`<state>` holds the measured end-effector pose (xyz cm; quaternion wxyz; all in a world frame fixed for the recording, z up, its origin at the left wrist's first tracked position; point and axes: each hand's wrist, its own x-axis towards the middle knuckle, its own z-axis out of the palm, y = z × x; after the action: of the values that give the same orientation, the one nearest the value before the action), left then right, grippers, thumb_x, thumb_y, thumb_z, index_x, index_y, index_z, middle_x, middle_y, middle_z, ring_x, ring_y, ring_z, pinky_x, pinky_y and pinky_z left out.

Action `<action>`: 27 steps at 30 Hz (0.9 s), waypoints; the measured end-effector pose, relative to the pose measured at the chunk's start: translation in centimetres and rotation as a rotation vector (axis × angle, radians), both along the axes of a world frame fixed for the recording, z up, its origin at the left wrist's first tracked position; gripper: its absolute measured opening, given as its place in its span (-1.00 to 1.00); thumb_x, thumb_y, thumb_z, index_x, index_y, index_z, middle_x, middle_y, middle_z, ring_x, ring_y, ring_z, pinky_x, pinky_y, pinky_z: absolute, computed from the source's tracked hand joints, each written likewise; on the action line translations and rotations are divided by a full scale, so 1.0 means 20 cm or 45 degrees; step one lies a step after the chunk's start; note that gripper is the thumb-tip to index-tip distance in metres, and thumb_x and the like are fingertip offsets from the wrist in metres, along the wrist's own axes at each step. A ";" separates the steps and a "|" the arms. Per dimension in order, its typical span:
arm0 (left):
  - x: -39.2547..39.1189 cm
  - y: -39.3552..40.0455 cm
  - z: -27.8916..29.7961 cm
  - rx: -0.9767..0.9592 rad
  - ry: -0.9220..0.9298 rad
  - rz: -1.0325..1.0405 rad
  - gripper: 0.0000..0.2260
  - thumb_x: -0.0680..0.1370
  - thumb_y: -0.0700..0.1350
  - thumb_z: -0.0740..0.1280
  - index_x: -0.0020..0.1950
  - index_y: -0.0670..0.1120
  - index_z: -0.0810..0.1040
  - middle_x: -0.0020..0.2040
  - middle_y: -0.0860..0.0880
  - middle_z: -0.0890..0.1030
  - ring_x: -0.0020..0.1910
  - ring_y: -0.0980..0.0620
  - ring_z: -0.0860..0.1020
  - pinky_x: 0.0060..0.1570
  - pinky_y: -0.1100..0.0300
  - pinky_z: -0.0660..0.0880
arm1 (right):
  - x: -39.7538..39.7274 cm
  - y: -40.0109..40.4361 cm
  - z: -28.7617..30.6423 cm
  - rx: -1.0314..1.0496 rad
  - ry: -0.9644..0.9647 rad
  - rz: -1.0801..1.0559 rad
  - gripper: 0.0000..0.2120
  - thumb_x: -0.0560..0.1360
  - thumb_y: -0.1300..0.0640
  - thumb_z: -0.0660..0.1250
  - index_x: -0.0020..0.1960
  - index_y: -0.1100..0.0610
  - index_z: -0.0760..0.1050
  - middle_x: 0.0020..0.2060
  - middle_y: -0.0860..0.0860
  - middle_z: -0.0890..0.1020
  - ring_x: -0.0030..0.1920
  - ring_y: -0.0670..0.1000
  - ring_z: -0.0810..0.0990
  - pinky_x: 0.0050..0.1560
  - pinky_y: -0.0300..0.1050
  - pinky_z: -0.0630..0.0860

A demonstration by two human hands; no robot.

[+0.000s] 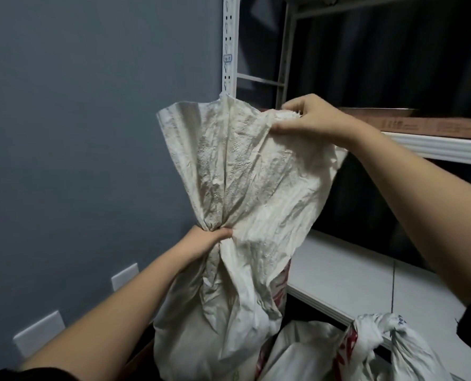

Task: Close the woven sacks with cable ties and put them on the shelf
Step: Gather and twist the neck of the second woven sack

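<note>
Crinkled woven sack [245,171], left hand [206,239] gripping gathered neck — right hand [308,119] pinching rim

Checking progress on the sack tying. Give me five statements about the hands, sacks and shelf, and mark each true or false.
1. The left hand grips the gathered neck of the big sack. True.
2. The right hand hangs idle beside the shelf. False: it pinches the sack's top edge.
3. A cable tie already circles the big sack's neck. False: none is visible there.
4. A second sack, its neck bunched shut, lies at lower right. True.
5. The big sack stands on the shelf. False: it is in front of it, lower down.
</note>
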<state>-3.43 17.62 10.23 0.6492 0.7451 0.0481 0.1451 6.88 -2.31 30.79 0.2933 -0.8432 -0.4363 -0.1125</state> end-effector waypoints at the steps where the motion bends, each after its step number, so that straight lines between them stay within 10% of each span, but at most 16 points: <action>1: 0.00 0.00 0.00 -0.008 0.027 0.013 -0.78 0.48 -0.35 0.37 0.10 -0.18 0.59 0.08 -0.10 0.62 0.11 -0.01 0.56 0.16 0.21 0.42 | 0.00 0.00 0.00 -0.040 -0.166 -0.026 -0.70 0.45 0.02 0.44 -0.16 0.29 0.54 -0.15 0.07 0.54 -0.15 -0.04 0.52 -0.12 -0.13 0.45; 5: 0.00 0.02 0.02 -0.007 0.058 0.018 -0.79 0.49 -0.38 0.30 0.05 -0.17 0.59 -0.01 -0.07 0.63 0.06 -0.02 0.56 0.15 0.18 0.45 | -0.02 0.04 -0.01 0.004 -0.447 0.112 -0.77 0.48 0.06 0.42 -0.21 0.20 0.49 0.21 0.05 0.50 0.22 -0.04 0.48 0.22 -0.20 0.38; 9: 0.00 -0.05 0.02 -0.013 0.045 0.041 -0.70 0.52 -0.31 0.28 0.22 -0.12 0.54 0.12 -0.02 0.61 0.10 0.03 0.56 0.18 0.19 0.44 | -0.06 0.11 -0.05 0.130 -0.279 0.031 -0.77 0.55 0.02 0.28 -0.22 0.10 0.37 -0.26 0.04 0.49 -0.18 -0.01 0.50 -0.17 -0.09 0.33; 14: -0.03 -0.09 0.00 -0.061 0.226 -0.239 -0.57 0.25 0.18 0.49 0.04 0.02 0.63 0.10 -0.02 0.67 0.07 0.04 0.63 0.16 0.17 0.50 | -0.11 0.22 -0.10 0.145 -0.603 -0.227 -0.83 0.55 0.02 0.17 -0.16 0.04 0.26 -0.30 -0.02 0.43 -0.22 0.11 0.41 -0.23 0.00 0.28; 18: -0.01 -0.13 -0.02 0.093 0.188 -0.231 -0.80 0.42 -0.07 0.50 -0.01 0.09 0.58 0.01 0.15 0.65 -0.14 0.35 0.60 -0.13 0.51 0.48 | -0.12 0.34 -0.07 0.223 -0.462 -0.259 -0.76 0.50 -0.05 0.25 -0.23 0.08 0.34 -0.33 -0.03 0.42 -0.20 0.12 0.44 -0.23 -0.02 0.30; 22: 0.01 -0.11 -0.03 0.094 0.084 -0.114 -0.59 0.52 -0.12 0.40 0.36 -0.05 0.46 0.22 0.11 0.52 0.21 0.12 0.50 0.26 0.25 0.37 | -0.14 0.38 -0.06 0.330 -0.329 -0.213 -0.67 0.47 -0.14 0.33 -0.26 0.11 0.41 -0.41 -0.06 0.45 -0.24 0.01 0.47 -0.22 -0.06 0.36; 27: 0.02 -0.04 -0.06 -0.080 0.113 0.027 -0.79 0.57 -0.20 0.29 0.20 -0.11 0.55 0.15 -0.02 0.60 0.02 0.09 0.56 0.14 0.23 0.41 | -0.17 0.20 -0.03 0.229 -0.385 -0.159 -0.62 0.46 -0.25 0.28 0.12 -0.01 0.48 -0.04 -0.14 0.64 -0.08 -0.17 0.56 0.18 -0.05 0.43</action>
<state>-3.00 16.90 8.97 0.6680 0.7294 0.0894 0.1171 3.43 1.66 30.26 0.2911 -0.8124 -0.4104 -0.2946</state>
